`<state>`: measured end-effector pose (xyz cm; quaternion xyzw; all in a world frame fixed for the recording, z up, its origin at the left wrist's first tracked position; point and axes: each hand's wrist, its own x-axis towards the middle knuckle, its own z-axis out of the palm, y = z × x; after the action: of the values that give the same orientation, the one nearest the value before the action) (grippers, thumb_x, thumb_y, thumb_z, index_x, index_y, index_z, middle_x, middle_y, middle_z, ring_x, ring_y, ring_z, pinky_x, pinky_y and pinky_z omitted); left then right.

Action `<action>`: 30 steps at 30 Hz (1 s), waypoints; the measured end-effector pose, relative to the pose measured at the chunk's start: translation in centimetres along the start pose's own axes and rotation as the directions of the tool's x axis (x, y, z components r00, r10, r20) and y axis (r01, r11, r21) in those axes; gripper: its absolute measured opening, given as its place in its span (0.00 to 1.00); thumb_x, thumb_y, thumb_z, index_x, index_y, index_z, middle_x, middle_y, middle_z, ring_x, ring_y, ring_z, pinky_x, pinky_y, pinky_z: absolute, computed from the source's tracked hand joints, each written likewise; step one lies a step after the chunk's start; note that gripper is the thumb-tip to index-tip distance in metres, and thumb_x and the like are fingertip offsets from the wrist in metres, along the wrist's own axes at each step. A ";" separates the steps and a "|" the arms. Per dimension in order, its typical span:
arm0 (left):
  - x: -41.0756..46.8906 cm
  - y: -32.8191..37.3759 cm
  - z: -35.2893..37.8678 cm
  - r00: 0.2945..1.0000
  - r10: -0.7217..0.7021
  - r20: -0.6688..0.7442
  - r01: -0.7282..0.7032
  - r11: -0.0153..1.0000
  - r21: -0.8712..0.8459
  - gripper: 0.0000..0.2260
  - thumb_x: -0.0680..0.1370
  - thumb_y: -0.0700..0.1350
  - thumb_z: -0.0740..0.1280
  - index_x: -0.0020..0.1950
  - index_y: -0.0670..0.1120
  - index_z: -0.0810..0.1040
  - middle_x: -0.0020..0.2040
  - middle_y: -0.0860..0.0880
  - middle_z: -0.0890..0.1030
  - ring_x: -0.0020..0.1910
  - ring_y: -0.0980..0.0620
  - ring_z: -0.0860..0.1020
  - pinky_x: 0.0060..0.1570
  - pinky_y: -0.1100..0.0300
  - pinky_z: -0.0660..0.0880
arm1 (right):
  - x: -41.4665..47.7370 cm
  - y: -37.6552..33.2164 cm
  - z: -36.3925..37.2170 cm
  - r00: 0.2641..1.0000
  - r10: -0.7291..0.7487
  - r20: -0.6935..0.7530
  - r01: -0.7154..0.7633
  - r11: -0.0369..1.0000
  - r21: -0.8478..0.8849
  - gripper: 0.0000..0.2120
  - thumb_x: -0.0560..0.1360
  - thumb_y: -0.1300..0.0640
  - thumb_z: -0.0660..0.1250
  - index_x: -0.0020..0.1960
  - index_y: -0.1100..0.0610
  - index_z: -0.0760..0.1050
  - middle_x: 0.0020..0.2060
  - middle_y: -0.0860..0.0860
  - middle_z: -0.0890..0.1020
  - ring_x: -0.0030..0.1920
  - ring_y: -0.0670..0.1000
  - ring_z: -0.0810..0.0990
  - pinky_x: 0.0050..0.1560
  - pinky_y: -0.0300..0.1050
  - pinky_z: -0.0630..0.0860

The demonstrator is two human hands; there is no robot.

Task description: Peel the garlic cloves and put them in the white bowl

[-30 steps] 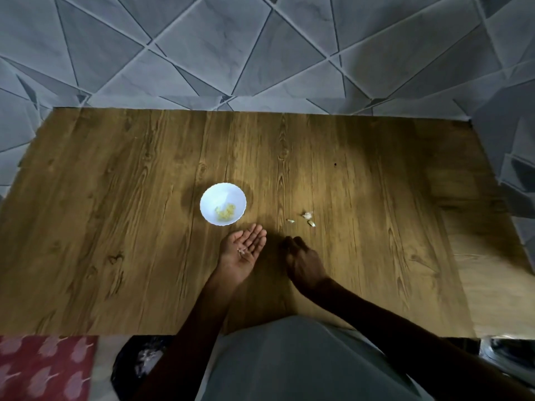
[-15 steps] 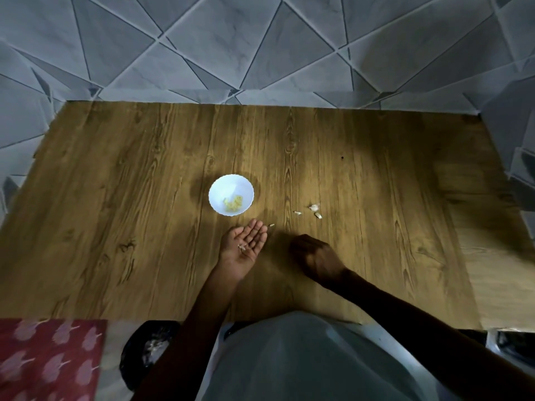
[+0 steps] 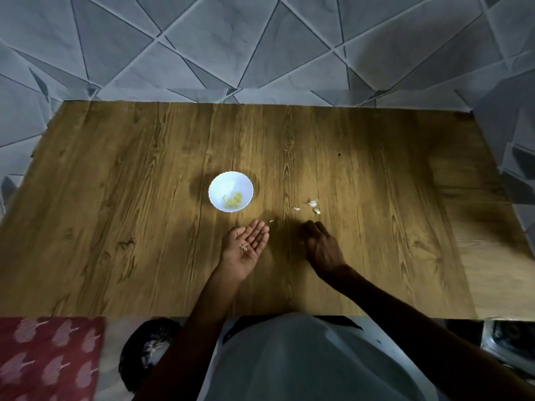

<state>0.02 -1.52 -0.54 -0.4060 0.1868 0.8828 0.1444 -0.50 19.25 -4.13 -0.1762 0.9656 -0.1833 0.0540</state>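
**Your left palm is lying open below the bowl, your right hand is curling over the wood**

You are working at a brown wood-grain worktop (image 3: 115, 227) that is catching a pool of light around its middle and fading into shadow toward its right edge. Grey tiles (image 3: 260, 47), cut into triangles by pale lines, are surrounding the far edge and both far corners.

The white bowl (image 3: 230, 180) is sitting near the middle of the worktop, a little toward the left edge, and is holding a small heap of yellowish peeled cloves (image 3: 233, 199). Just to its right, a few pale garlic pieces (image 3: 312, 203) are lying loose on the wood, apart from each other.

You are holding your left hand (image 3: 244, 247) palm up on the near side of the bowl, fingers straight and pressed together, with a few tiny pale scraps (image 3: 243, 246) lying on the palm. Your right hand (image 3: 321, 247) is resting knuckles up beside it, fingers curled down toward the wood just short of the loose pieces; whether they are pinching anything is too dark to tell.

Past the near edge, a red patterned cloth (image 3: 49, 357) is lying by the near left corner, a dark round container (image 3: 136, 360) is sitting beside it, and your grey garment (image 3: 304, 363) is filling the middle.
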 end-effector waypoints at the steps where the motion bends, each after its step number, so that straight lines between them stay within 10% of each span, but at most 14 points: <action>1: 0.0 0.0 0.0 1.000 -0.002 0.000 0.002 1.000 -0.003 0.16 0.82 0.44 0.53 0.53 0.38 0.78 0.45 0.41 0.85 0.43 0.45 0.85 0.43 0.54 0.82 | -0.5 0.2 0.0 1.000 0.005 0.010 -0.005 0.999 0.054 0.17 0.74 0.70 0.66 0.63 0.65 0.76 0.59 0.59 0.76 0.53 0.58 0.79 0.46 0.49 0.79; 16: -0.5 -0.7 0.3 0.999 -0.036 -0.009 0.036 0.999 0.034 0.17 0.83 0.44 0.52 0.54 0.37 0.79 0.47 0.40 0.85 0.52 0.44 0.81 0.49 0.52 0.77 | 0.5 5.0 -1.4 0.886 -0.461 0.057 0.462 0.887 -0.009 0.12 0.77 0.62 0.64 0.58 0.58 0.81 0.57 0.56 0.82 0.58 0.55 0.81 0.57 0.49 0.79; 25: 0.4 -1.4 0.9 0.999 -0.042 -0.029 0.044 0.997 0.063 0.17 0.82 0.43 0.52 0.54 0.37 0.79 0.48 0.40 0.84 0.52 0.44 0.81 0.49 0.53 0.77 | 1.0 3.9 -0.6 0.926 -0.377 0.023 0.377 0.925 -0.039 0.19 0.82 0.54 0.53 0.58 0.63 0.79 0.53 0.59 0.82 0.53 0.58 0.81 0.52 0.51 0.80; 30: 0.6 -2.0 1.2 0.998 -0.029 -0.051 0.032 0.997 0.064 0.17 0.83 0.43 0.52 0.54 0.36 0.78 0.53 0.40 0.82 0.53 0.44 0.80 0.55 0.53 0.74 | 0.9 0.9 -0.6 0.996 0.049 -0.069 -0.034 0.977 0.210 0.07 0.79 0.64 0.65 0.54 0.60 0.79 0.47 0.53 0.82 0.45 0.48 0.82 0.47 0.41 0.81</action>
<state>-0.35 0.85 -0.67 -0.4258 0.2127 0.8637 0.1661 -1.74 19.90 -3.89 -0.1424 0.9459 -0.2886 0.0402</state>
